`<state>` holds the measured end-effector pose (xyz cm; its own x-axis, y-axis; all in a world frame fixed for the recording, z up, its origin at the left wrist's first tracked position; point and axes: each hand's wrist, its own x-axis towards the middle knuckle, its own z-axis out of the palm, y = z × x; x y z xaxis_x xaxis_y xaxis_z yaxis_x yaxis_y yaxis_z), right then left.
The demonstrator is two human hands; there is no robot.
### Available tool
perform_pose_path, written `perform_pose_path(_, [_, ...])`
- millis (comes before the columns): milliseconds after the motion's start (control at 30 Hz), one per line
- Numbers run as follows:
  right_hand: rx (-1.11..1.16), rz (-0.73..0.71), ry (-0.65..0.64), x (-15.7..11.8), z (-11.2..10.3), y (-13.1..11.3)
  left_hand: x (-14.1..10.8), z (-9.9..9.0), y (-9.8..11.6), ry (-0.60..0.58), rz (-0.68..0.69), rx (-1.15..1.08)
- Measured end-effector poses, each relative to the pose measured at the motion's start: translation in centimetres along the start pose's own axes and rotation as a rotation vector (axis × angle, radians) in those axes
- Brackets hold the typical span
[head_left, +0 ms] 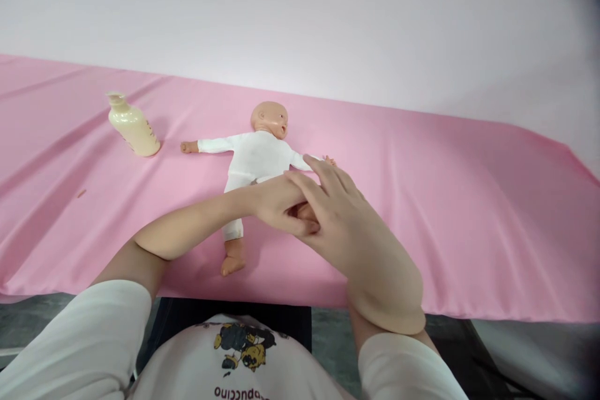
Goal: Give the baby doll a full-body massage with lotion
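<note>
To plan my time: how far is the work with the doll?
Laying out looks done: the baby doll lies with arms spread, dressed in white. The left hand and right hand meet over one leg, mostly hidden. What is left cannot be told; the cream-coloured bottle stands apart, untouched.

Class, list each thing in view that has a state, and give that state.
doll, lying on its back, arms spread, head turned aside
left hand, at the doll's leg, fingers partly hidden
right hand, meeting the left
bottle, standing
pink cloth, spread out, creased
</note>
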<state>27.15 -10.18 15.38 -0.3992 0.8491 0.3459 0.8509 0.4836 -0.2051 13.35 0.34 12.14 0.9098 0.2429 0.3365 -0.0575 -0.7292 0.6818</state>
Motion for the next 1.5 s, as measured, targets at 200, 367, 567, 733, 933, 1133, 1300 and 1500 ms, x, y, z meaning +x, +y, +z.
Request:
perform_pose_path(200, [-0.010, 0.035, -0.049, 0.1, -0.1, 0.3, 0.0, 1.3, 0.5, 0.115, 0.066, -0.151])
perform_pose_path(367, [-0.004, -0.035, -0.099, 0.4, -0.4, 0.9, 0.0, 1.6, 0.2, 0.195, 0.143, -0.128])
perform_pose_path(567, [0.099, -0.084, -0.204, 0.2, -1.1, 1.3, -0.1, 0.9, 0.5, 0.063, 0.113, -0.125])
perform_pose_path(733, [0.214, -0.081, -0.242, 0.4, -1.4, 1.9, -0.4, 0.7, 0.6, 0.120, 0.146, -0.112])
perform_pose_path(933, [0.334, 0.056, -0.275, 0.9, -2.9, 2.1, -0.5, 0.5, 1.0, 0.138, 0.125, -0.135])
perform_pose_path(1133, [0.240, 0.279, -0.209, 1.1, -3.0, 2.0, -0.8, 0.2, 0.7, 0.188, 0.055, -0.184])
perform_pose_path(1300, [0.140, 0.305, -0.147, 1.2, -3.0, 1.8, -0.6, 0.0, 0.5, 0.126, 0.057, -0.035])
perform_pose_path(1500, [0.061, 0.267, 0.066, 1.2, -2.7, 1.4, -0.6, 0.2, 2.0, 0.181, -0.078, 0.063])
